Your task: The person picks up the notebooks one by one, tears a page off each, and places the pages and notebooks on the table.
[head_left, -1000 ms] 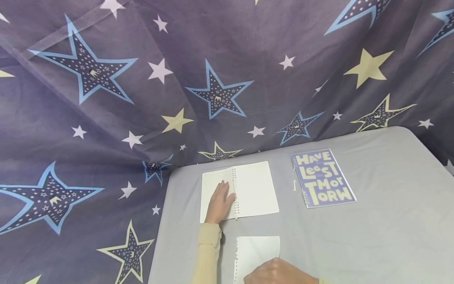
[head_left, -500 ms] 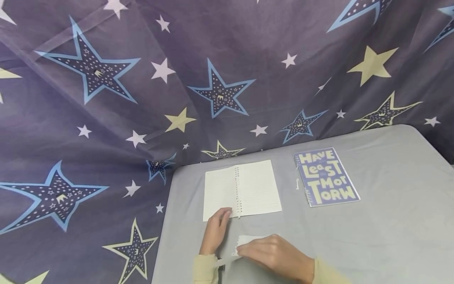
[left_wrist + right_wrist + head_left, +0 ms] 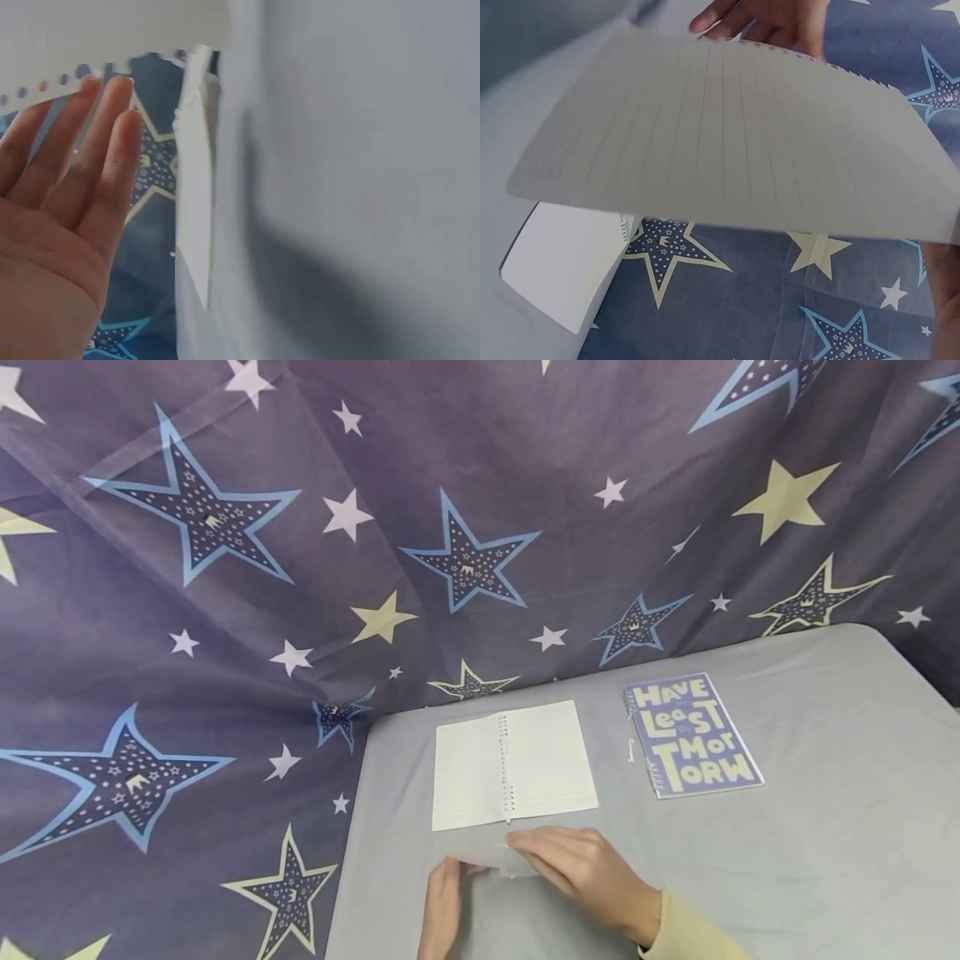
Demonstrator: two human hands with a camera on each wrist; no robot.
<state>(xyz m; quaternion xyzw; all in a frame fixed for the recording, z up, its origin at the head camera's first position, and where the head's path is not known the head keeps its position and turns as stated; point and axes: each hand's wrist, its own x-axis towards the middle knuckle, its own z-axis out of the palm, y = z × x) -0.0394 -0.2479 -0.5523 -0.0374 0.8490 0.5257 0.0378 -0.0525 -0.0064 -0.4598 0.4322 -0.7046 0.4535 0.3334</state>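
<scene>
A loose lined sheet of paper (image 3: 727,142) with a torn, holed edge is lifted off the grey surface. In the head view its thin outline (image 3: 483,853) shows between the hands. My right hand (image 3: 588,872) pinches it from the right side. My left hand (image 3: 442,902) is at the opposite, holed edge; the left wrist view shows its fingers (image 3: 112,150) fairly straight, with fingertips right at the holes. Just beyond the hands lies an open spiral notebook (image 3: 551,760) with blank lined pages, seen nearly edge-on (image 3: 196,202) from the left wrist.
To the right lies a purple spiral notebook (image 3: 693,735) with large pale letters on its cover. A small white scrap (image 3: 631,750) is beside its binding. The grey-covered table (image 3: 840,843) meets a dark star-patterned cloth (image 3: 525,460) at its back and left edges.
My left hand has come off the open notebook and back towards me to the loose sheet's holed edge. My right hand has picked the sheet up from the table.
</scene>
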